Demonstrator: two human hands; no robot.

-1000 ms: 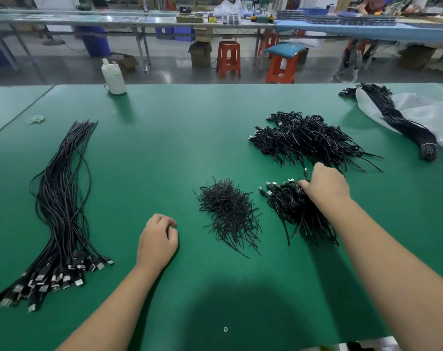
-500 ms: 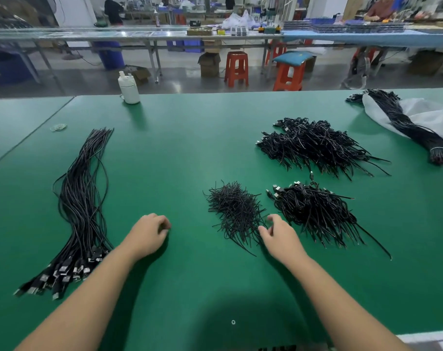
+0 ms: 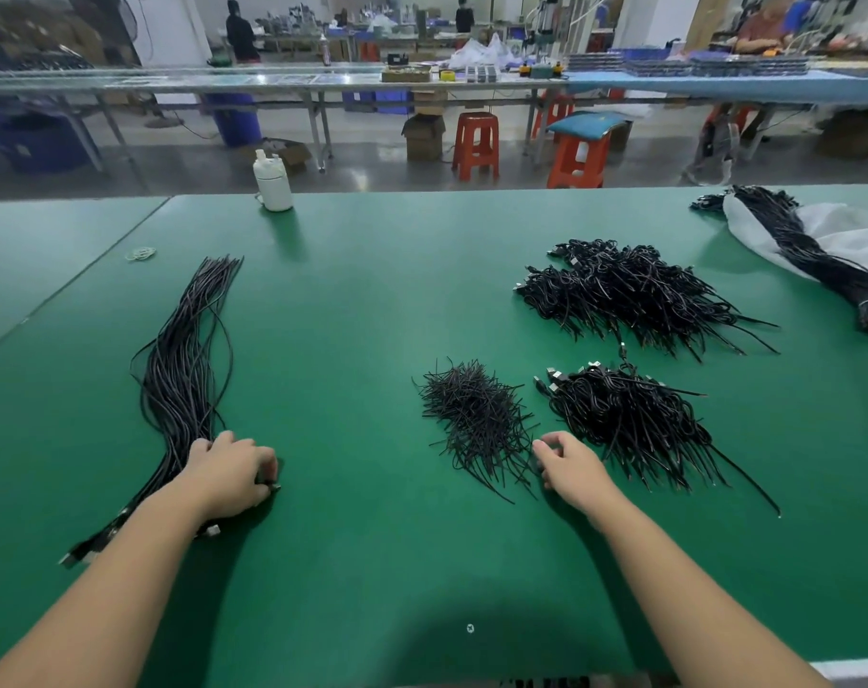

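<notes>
A long bundle of straight black cables (image 3: 183, 369) lies on the left of the green table (image 3: 347, 300), connector ends toward me. My left hand (image 3: 233, 474) lies over those connector ends, fingers curled round a cable whose plug shows at the fingertips. In the middle sits a small pile of black twist ties (image 3: 471, 414). At its near right edge my right hand (image 3: 566, 464) has thumb and forefinger closed, pinching a tie. Just right of that hand is a pile of coiled short cables (image 3: 625, 419).
A larger heap of coiled cables (image 3: 630, 290) lies behind. At the far right a tied cable bundle (image 3: 809, 250) rests on a white bag (image 3: 848, 235). A white bottle (image 3: 273, 183) stands at the far edge, with rubber bands (image 3: 141, 253) at the left. Benches and stools stand beyond.
My right hand left the coiled cable pile and came back to the near edge of the twist ties. My left hand slid left onto the connector ends of the long bundle.
</notes>
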